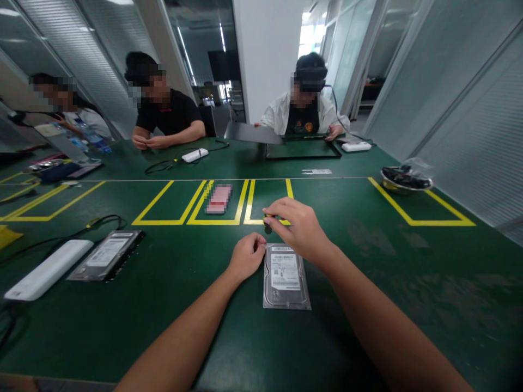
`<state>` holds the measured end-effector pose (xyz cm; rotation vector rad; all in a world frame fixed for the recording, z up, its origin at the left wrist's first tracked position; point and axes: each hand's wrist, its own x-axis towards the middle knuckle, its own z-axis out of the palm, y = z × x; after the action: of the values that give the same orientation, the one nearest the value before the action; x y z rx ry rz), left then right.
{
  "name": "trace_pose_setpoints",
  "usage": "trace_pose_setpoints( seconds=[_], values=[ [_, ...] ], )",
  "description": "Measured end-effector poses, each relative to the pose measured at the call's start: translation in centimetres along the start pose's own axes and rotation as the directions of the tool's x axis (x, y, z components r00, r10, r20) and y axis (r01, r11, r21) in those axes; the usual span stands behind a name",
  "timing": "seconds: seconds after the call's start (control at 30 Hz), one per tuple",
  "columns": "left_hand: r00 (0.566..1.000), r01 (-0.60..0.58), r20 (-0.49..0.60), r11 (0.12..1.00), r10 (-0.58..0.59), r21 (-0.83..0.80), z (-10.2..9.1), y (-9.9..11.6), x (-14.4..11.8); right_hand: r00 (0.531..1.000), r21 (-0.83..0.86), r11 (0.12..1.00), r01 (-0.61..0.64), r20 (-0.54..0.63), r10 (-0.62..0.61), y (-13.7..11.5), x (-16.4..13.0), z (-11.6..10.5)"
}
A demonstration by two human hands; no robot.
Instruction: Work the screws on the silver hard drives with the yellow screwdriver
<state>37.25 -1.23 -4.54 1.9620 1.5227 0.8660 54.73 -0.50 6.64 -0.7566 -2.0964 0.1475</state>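
A silver hard drive (286,276) is seen lying flat, label up, on the green surface (368,261), directly in front of the person wearing the camera. The left hand (246,256) is rested at the drive's upper left corner, its grip curled nearly shut, with fingertips touching or just beside the casing edge; whether anything is pinched there cannot be told. The right hand (298,226) is held just above the drive's far edge, its grip closed around a small tool with a yellow handle (269,219), most of which is hidden by the fingers. The tool's dark tip is pointed down near the drive's top left corner.

A second hard drive (107,255) is laid well apart to the left, beside a long white box (48,269) and a black cable (61,237). Yellow taped rectangles (192,204) are marked across the middle of the surface, and a blurred pink item (219,198) is placed inside one of them. A metal bowl (404,179) holding dark parts is set at the far right. Three other people are seated along the far side, one of them with hands on a flat black panel (302,148), another with hands together near a small white device (195,155).
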Motion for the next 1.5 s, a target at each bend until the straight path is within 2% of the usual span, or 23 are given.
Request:
trace_pose_setpoints(
  seconds=[0.8,1.5],
  values=[
    [1.000,0.011,0.002,1.000,-0.011,0.004,0.08,-0.08,0.03,0.998,0.048,0.997,0.057,-0.004,-0.057,0.08,-0.26,0.33],
    [1.000,0.012,0.011,1.000,-0.012,0.019,-0.06,0.22,0.03,0.998,-0.004,0.998,0.068,0.010,-0.068,0.06,-0.26,0.23]
  ],
)
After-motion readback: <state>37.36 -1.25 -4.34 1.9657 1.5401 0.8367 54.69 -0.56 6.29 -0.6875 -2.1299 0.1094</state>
